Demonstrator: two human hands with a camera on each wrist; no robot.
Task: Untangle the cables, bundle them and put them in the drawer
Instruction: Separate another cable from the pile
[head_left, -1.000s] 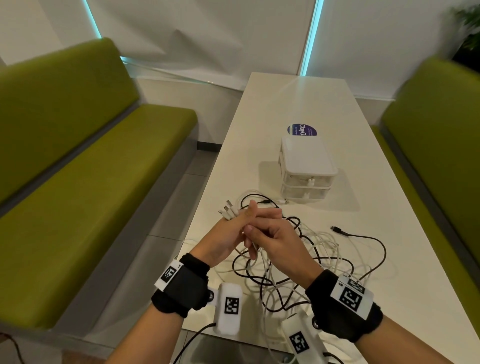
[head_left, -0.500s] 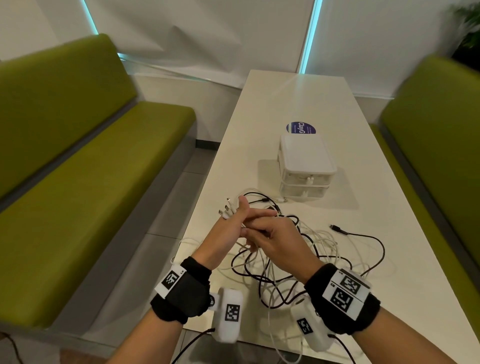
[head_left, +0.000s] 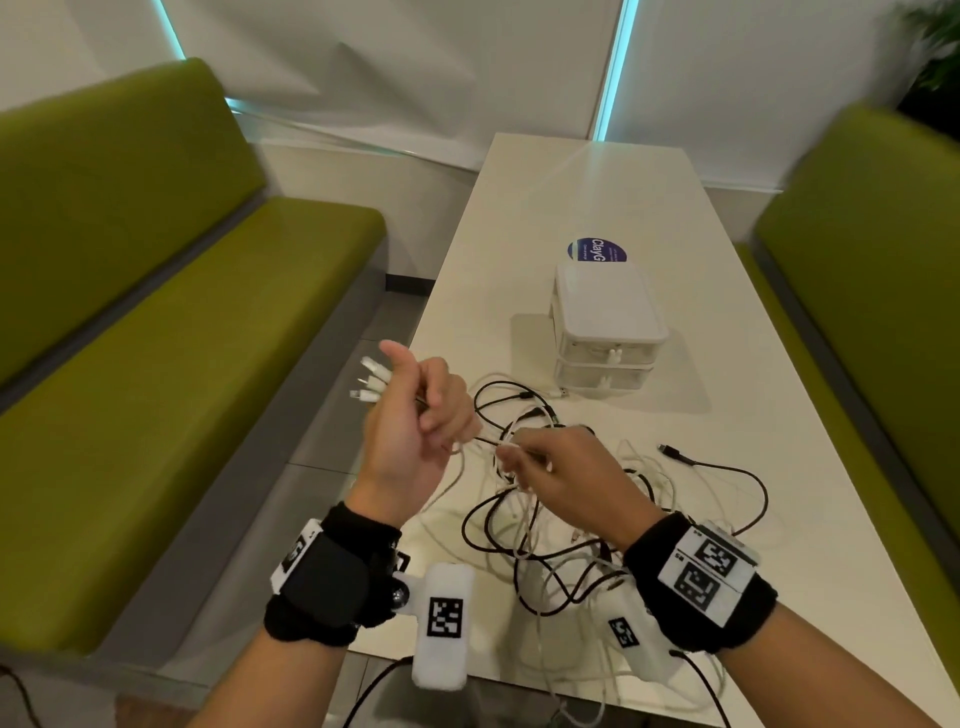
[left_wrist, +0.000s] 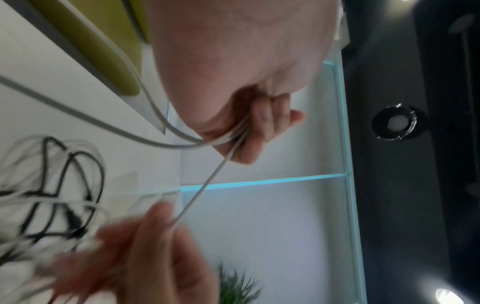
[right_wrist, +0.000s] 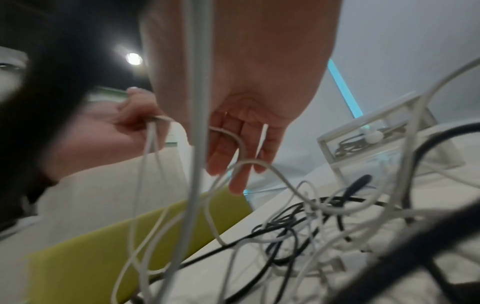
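head view: white leads fanned from the left fist, tangle still on the table

head camera shows the white cables (head_left: 462, 447) gathered in the left hand (head_left: 410, 431), their plug ends (head_left: 371, 382) sticking out past the thumb and pointing up and away toward the table's left edge. from the fist the strands run right, roughly level, to the right hand (head_left: 566, 478), then drop into the tangle (head_left: 571, 530) of black and white cable lying on the table (head_left: 597, 176) near its front edge. one black lead (head_left: 727, 470) trails right from the heap, its plug pointing toward the far left.

left hand is raised over the table's left edge, fingers curled tight round the bunch. right hand sits just beside it, lower and over the heap, fingertips pinching a white strand.

left wrist camera adds what the head view hides: several white strands (left_wrist: 233, 133) pressed side by side into the curled fingers (left_wrist: 262, 123), and a single one stretched taut down to the blurred right hand (left_wrist: 145, 257).

right wrist camera looks out under the right hand (right_wrist: 241, 115); loops of white cable hang across its fingers (right_wrist: 233, 144), and the left hand (right_wrist: 130, 123) holds its bunch beyond. it also shows a dark coil already inside the drawer unit (right_wrist: 384, 135).

that drawer unit (head_left: 605, 327), two stacked drawers, stands behind the heap toward the table's middle, both drawers pushed in, a round purple sticker (head_left: 596, 250) just behind it. green benches (head_left: 156, 312) flank both long edges.
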